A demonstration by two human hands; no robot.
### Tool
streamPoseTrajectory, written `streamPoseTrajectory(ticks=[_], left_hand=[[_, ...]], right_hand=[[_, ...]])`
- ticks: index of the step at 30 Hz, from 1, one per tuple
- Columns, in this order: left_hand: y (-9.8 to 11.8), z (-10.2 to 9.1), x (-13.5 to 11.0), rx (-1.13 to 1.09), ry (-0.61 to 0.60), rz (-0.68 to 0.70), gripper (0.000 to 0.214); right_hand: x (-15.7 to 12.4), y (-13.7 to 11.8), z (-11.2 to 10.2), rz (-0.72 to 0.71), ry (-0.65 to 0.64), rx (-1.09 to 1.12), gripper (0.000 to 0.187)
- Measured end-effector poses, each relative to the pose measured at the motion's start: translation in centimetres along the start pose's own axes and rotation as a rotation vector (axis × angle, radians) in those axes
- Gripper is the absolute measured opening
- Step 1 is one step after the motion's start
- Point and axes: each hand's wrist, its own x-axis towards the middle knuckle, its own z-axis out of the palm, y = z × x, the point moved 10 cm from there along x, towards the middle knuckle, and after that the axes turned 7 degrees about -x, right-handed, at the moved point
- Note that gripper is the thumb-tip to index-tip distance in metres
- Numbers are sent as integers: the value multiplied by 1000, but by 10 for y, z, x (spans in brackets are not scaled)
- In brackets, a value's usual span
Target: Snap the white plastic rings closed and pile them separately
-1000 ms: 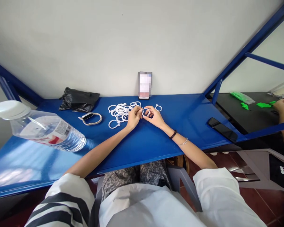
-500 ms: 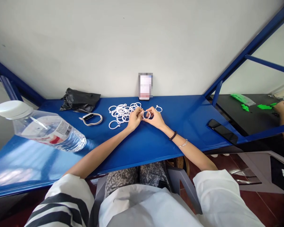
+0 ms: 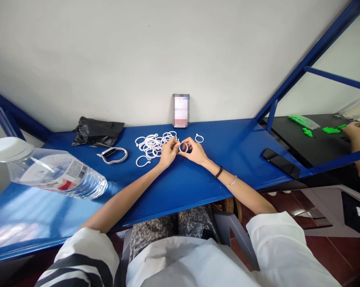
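While 2 hands point(image 3: 169, 154) point(image 3: 197, 153) hold it, white ring point(image 3: 184, 152) faces camera.

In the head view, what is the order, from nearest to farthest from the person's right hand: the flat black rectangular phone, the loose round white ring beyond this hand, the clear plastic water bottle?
From the right hand:
1. Loose round white ring, just beyond it.
2. Flat black rectangular phone, to the right.
3. Clear plastic water bottle, far left.
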Motion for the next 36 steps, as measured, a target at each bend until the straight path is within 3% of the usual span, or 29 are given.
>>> streamPoseTrajectory(ticks=[21,29,36], left_hand=[[3,2,-2,60,-11,12,25],[-5,7,-2,-26,-21,-109,30],[-7,9,-1,84,-36,-116,33]], right_hand=[[-4,-12,-4,-29,-8,-100,30],[-2,-6,-16,20,127,-112,30],[-2,-5,-18,23,154,-126,28]])
